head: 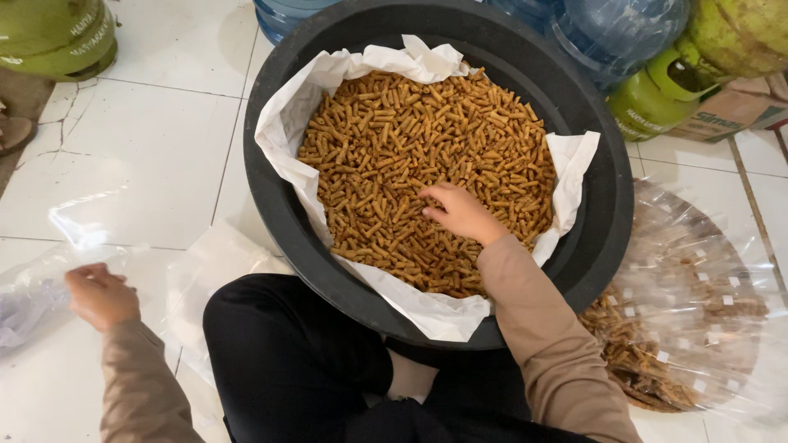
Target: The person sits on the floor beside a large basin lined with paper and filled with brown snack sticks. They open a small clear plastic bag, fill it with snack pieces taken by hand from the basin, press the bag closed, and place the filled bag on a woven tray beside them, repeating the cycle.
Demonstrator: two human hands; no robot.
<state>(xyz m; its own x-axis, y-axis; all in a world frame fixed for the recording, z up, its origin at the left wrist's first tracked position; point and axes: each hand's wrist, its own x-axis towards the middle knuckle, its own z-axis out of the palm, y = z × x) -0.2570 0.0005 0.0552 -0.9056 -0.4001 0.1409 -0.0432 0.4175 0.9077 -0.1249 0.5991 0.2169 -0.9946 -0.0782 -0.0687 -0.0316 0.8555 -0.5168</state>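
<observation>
Black basin, white paper liner, golden-brown snack sticks, green gas cyl., white floor tiles

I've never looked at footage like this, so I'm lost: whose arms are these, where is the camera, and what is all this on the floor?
The camera sits on a person's head, looking down, so both arms are theirs. They sit on a tiled floor. The right hand rests in a heap of brown snack sticks, lying on white paper inside a black tub. The left hand touches a clear plastic bag. At right lie filled clear bags; green gas cylinders stand behind.
</observation>
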